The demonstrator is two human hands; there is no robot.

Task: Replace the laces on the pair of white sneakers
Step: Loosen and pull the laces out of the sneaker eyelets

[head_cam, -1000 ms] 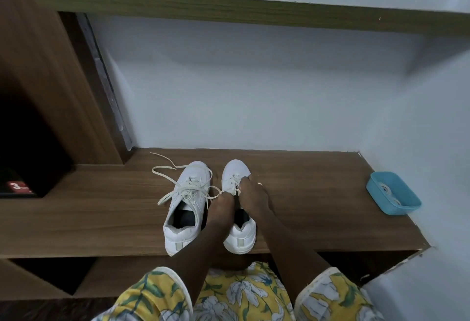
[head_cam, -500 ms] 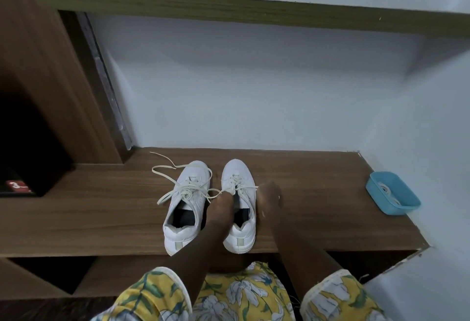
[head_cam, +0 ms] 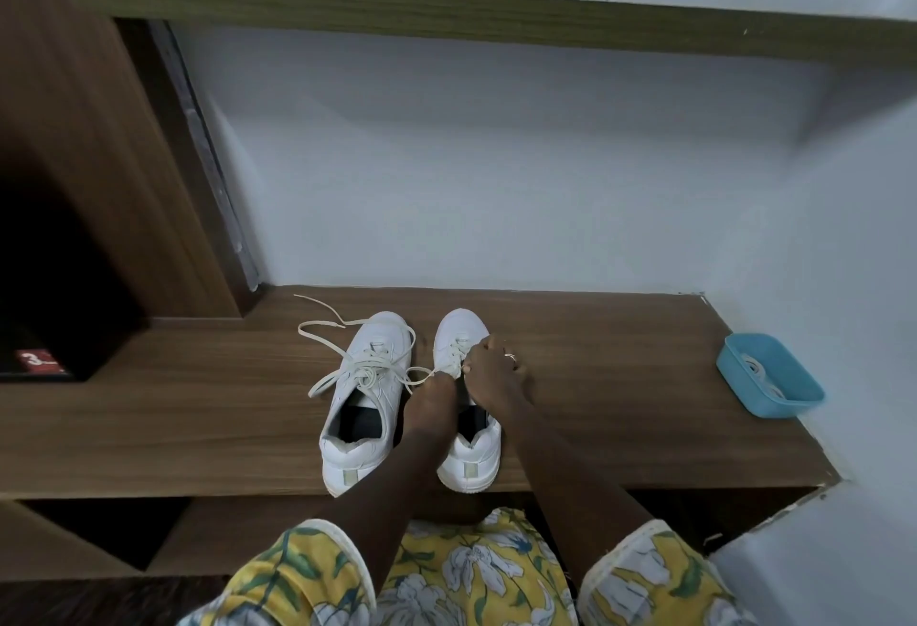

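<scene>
Two white sneakers stand side by side on the wooden shelf (head_cam: 620, 377), toes toward the wall. The left sneaker (head_cam: 364, 402) has a loosened cream lace (head_cam: 327, 328) spilling over its toe and onto the wood. On the right sneaker (head_cam: 459, 332) both hands are at the lacing. My left hand (head_cam: 429, 402) pinches a lace end that stretches over from the left. My right hand (head_cam: 496, 370), with a ring on it, grips the lace over the eyelets and hides part of the tongue.
A blue plastic tray (head_cam: 789, 399) with a coiled white lace in it sits at the shelf's right end, against the wall. A dark cubby with a red label (head_cam: 37, 360) opens at the left. My yellow floral clothing (head_cam: 471, 576) fills the bottom.
My right hand had dropped to the wood beside the right sneaker; now it is back on top of the lacing, closed on the lace. My left hand stayed put.
</scene>
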